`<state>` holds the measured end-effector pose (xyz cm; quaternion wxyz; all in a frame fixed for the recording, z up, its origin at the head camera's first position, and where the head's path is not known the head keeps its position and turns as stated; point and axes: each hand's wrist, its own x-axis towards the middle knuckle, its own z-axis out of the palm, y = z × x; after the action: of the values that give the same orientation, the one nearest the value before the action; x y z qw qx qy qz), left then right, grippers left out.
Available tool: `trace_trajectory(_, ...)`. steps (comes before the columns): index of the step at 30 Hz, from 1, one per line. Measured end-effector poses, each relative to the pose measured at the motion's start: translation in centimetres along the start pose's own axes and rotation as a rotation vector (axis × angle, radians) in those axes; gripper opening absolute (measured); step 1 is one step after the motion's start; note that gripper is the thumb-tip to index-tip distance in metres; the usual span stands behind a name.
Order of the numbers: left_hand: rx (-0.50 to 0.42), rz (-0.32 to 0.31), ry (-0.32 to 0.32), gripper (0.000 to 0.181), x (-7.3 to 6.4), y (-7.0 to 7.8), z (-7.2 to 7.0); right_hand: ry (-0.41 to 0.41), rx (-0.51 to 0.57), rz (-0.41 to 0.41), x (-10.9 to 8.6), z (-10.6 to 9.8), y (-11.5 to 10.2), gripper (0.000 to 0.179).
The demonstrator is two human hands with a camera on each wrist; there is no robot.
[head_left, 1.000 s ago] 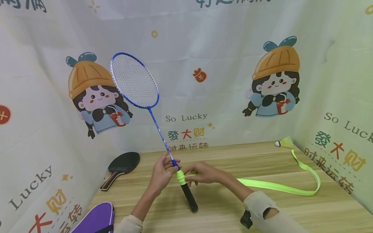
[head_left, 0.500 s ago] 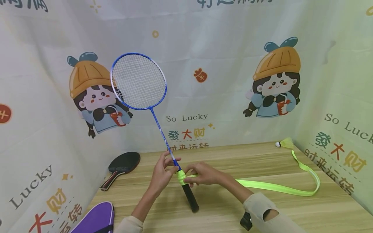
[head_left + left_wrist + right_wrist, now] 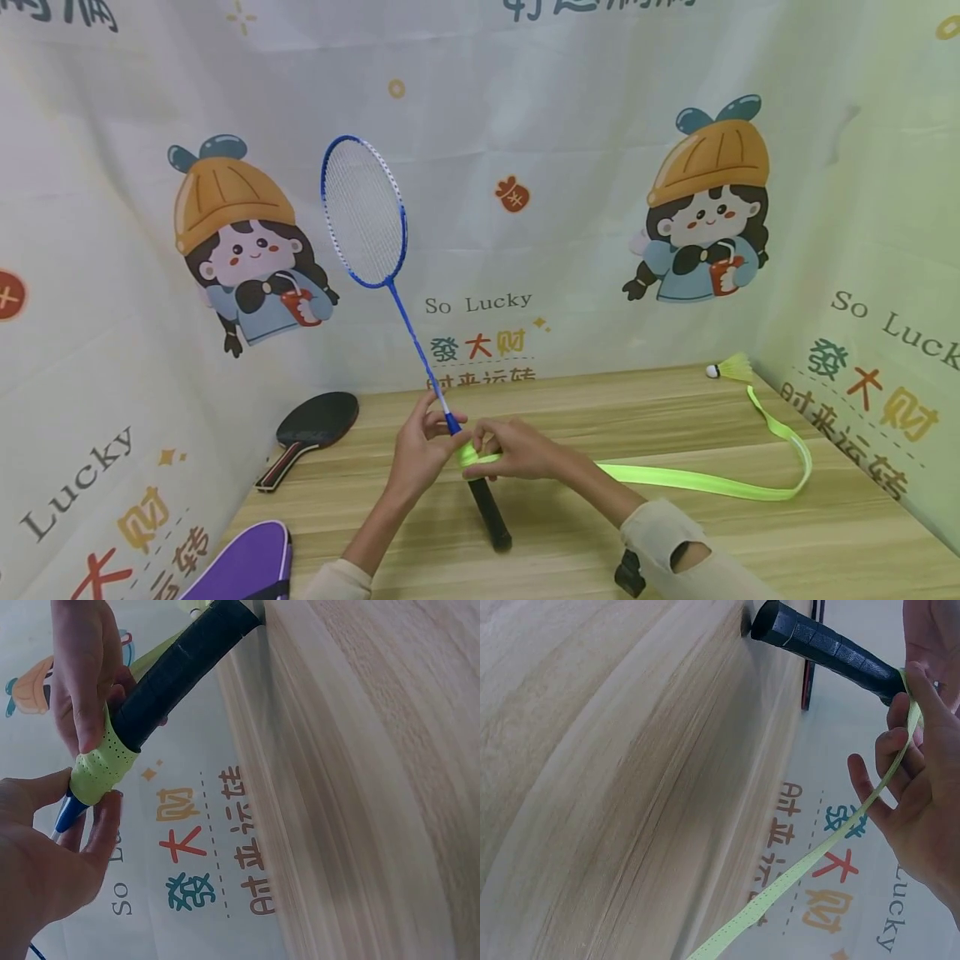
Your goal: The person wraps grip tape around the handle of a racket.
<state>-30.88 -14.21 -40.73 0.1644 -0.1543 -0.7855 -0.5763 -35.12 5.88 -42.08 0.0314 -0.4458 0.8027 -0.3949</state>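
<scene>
A blue and white badminton racket (image 3: 409,329) leans up and to the left, its black handle (image 3: 489,515) pointing down toward the table. My left hand (image 3: 420,450) pinches it by the blue cone just above the handle. Neon yellow-green perforated grip tape (image 3: 105,766) is wound around the handle's upper part, with black handle bare below. My right hand (image 3: 528,450) pinches the tape close beside the wrapped part, from the right. From those fingers the loose tape strip (image 3: 780,883) trails away, curving across the right side of the table in the head view.
A black table tennis bat (image 3: 318,419) lies at the table's left, behind a purple case (image 3: 247,558) near the front left edge. A yellow shuttlecock (image 3: 731,367) sits at the back right corner. Printed cloth (image 3: 585,250) walls the wooden table (image 3: 600,550) in.
The racket has turned about its shaft: its face swung broader toward the camera, then narrowed. Both hands keep their place at the handle top. The loose tape's curve has shifted slightly left.
</scene>
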Motion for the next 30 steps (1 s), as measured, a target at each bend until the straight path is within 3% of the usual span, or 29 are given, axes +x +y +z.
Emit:
trace_trajectory(9,-0.036,-0.007,-0.015,0.086,-0.2,-0.1,-0.2,-0.076,0.103,0.037,-0.5,-0.9,0.0,0.022)
trace_trajectory(15,-0.062,-0.025,-0.040,0.088,-0.2,-0.1,-0.5,-0.074,0.098,0.023,-1.0,-1.6,0.4,0.019)
trace_trajectory(22,-0.071,-0.012,-0.080,0.078,-0.3,0.0,-0.6,-0.088,0.076,0.021,-0.8,-1.4,0.4,0.023)
trace_trajectory(30,-0.211,-0.044,-0.103,0.056,-0.2,0.0,-0.6,-0.155,-0.019,-0.070,-0.4,-1.2,0.2,0.027)
